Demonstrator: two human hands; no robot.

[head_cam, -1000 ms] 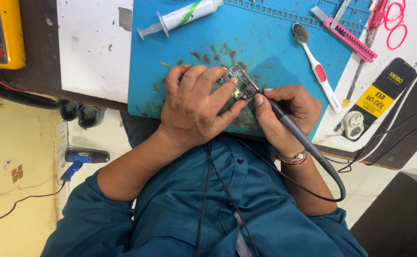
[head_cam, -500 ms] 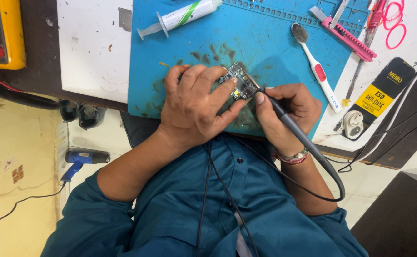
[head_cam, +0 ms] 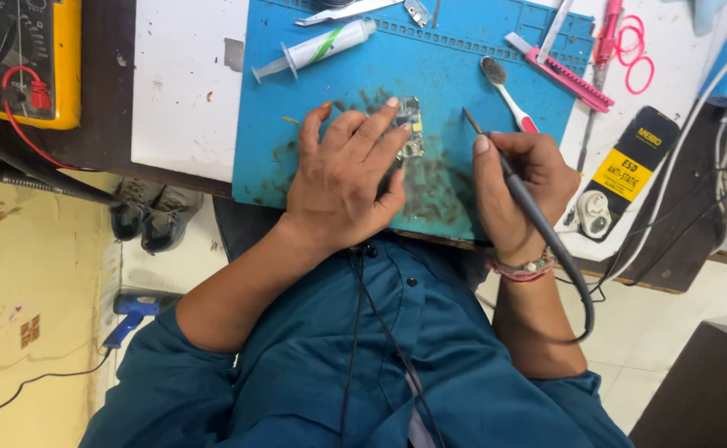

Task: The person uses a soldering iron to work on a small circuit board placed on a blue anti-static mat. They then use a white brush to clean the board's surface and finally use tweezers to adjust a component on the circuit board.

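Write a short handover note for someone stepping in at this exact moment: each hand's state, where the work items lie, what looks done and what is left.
Left hand: flat on the blue mat, fingertips pinning the small circuit board.
Right hand: gripping the corded soldering iron like a pen, tip raised off the board, to its right.
Nearby: syringe and toothbrush on the mat, yellow multimeter far left.
Done: board set and steadied.
Left: cannot tell from this view which joints are finished; check the board before continuing.

Left hand hides pt of board — tweezers cropped.
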